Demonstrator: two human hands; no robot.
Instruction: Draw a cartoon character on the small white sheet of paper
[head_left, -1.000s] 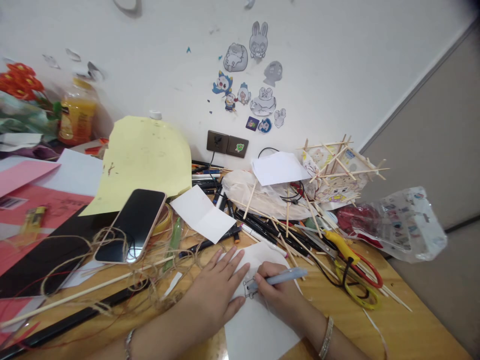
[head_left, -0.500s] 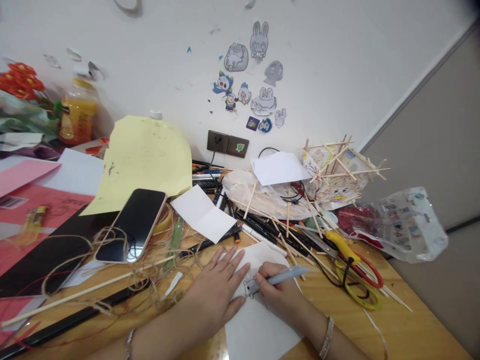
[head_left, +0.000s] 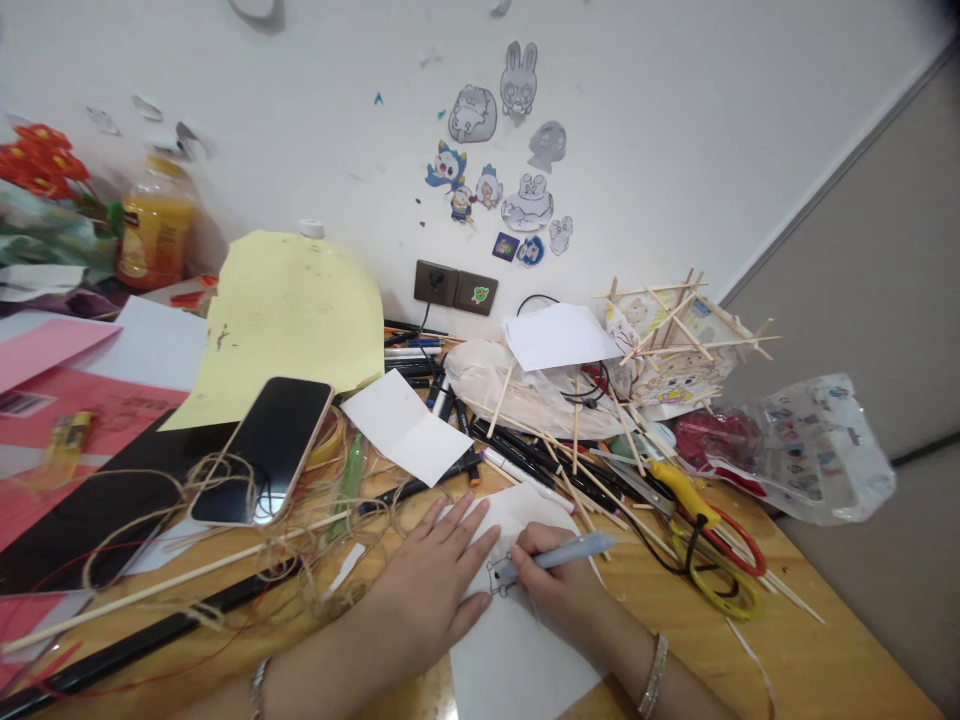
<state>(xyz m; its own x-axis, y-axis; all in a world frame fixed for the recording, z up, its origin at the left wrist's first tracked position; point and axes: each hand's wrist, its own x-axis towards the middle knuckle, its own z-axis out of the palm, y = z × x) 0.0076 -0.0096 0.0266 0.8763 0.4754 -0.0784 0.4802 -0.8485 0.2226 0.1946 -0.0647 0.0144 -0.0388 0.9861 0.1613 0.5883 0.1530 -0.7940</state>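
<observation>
A white sheet of paper (head_left: 525, 655) lies on the wooden table under both hands. My left hand (head_left: 442, 575) rests flat on its left side, fingers spread. In my right hand (head_left: 566, 590) is a light blue pen (head_left: 577, 550), pinched between thumb and fingers and tilted, its lower end at the paper. Between the hands a small black-outlined drawing (head_left: 499, 576) shows a rounded animal-like shape with dark dots. The pen's tip is partly hidden by the thumb and fingers.
A phone (head_left: 266, 450) and tangled twine (head_left: 150, 478) lie left. Markers (head_left: 517, 460) and thin wooden sticks are heaped beyond the paper. Scissors (head_left: 660, 495) and a yellow-handled tool (head_left: 679, 490) lie right. A stick frame (head_left: 675, 345) stands against the wall.
Both hands stay almost where they were. The pen in my right hand has shifted only very slightly over the drawing.
</observation>
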